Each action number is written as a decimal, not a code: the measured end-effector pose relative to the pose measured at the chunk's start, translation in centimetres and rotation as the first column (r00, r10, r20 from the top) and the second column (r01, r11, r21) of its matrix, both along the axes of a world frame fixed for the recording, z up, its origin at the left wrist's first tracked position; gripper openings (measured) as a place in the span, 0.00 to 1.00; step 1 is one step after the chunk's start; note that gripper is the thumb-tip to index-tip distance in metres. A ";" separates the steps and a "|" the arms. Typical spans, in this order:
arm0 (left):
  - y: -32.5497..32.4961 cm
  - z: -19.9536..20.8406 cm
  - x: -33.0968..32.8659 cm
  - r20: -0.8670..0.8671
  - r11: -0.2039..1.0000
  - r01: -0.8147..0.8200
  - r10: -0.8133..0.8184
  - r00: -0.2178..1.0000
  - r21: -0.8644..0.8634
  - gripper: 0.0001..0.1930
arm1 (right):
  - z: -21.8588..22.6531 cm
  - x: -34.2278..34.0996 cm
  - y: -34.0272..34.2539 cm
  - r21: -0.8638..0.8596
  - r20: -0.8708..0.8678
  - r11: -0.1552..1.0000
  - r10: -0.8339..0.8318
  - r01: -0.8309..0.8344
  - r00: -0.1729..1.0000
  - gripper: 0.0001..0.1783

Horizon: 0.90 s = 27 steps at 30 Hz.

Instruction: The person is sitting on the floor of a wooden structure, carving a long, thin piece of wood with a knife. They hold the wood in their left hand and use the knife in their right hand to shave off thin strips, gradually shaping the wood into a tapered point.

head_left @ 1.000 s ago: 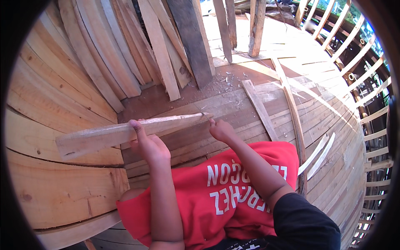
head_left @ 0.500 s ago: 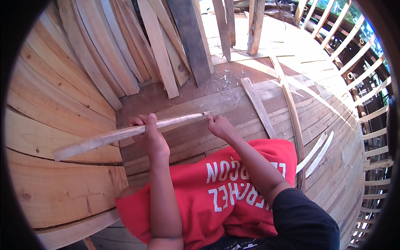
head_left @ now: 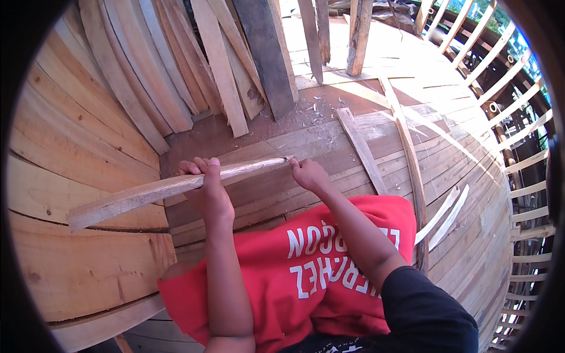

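Observation:
A long strip of wood (head_left: pixel 132 197) slants across in front of me, its thick end at the left and its thinner tip at the right. My left hand (head_left: pixel 206 185) is wrapped round its middle, thumb on top. Close against the tip is my right hand (head_left: pixel 309 175), its fingers curled in a fist. A small dark spot shows at the tip beside the right thumb; whether it belongs to a tool or to the wood I cannot tell. Below the strip, a red cloth with white lettering (head_left: pixel 282 253) covers my lap.
Upright boards (head_left: pixel 218 70) lean along the left and back, beside a curved plank wall (head_left: pixel 88 259). Wood shavings (head_left: pixel 315 109) lie on the plank floor (head_left: pixel 465 247). Loose battens (head_left: pixel 362 150) and two pale curved strips (head_left: pixel 447 217) rest at the right. Slatted ribs (head_left: pixel 524 185) rise beyond.
The view has shifted slightly. The strip's thick end sits a little farther left and lower, and both hands keep nearly the same places on it.

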<state>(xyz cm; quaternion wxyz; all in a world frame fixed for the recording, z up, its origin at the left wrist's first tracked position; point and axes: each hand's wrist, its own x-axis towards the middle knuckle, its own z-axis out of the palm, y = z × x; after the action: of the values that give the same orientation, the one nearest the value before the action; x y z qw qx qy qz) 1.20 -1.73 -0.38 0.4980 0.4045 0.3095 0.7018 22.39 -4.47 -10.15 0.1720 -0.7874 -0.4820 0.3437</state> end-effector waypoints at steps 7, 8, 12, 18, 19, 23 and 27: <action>-0.2 0.0 0.4 0.006 0.999 0.042 -0.042 0.999 0.010 0.18 | -4.6 1.6 -0.4 0.008 0.128 0.994 -0.107 0.107 0.986 0.33; 0.3 0.1 0.1 -0.001 0.998 0.051 -0.051 0.999 0.022 0.18 | -4.4 1.2 -0.2 0.008 0.129 0.999 -0.040 0.039 0.991 0.33; 0.1 0.0 -0.9 -0.044 0.999 0.044 -0.044 0.998 -0.006 0.18 | -1.4 -1.7 -0.6 0.116 0.035 0.988 0.102 -0.106 0.994 0.29; 0.6 0.2 -0.9 0.015 0.996 0.091 -0.090 0.996 -0.013 0.20 | -2.5 0.8 0.1 -0.108 0.001 0.989 -0.104 0.104 0.995 0.28; 0.5 0.2 -1.1 0.014 0.996 0.088 -0.088 0.996 -0.006 0.20 | -2.1 0.3 0.1 -0.050 -0.042 0.998 -0.026 0.024 0.999 0.29; 0.3 0.3 -0.8 -0.050 0.998 0.062 -0.063 0.997 -0.014 0.18 | -2.2 -0.2 -0.1 0.031 -0.029 0.999 -0.010 0.011 1.000 0.29; 0.4 1.0 -0.5 -0.067 0.994 0.108 -0.108 0.992 0.001 0.18 | -3.7 1.0 0.4 -0.116 -0.015 0.987 -0.116 0.114 0.993 0.27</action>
<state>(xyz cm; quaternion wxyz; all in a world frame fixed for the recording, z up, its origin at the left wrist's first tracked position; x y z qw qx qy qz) 0.65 -1.31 0.63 0.5235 0.4452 0.3020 0.6607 23.39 -4.10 -13.86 0.1512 -0.8187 -0.4132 0.3689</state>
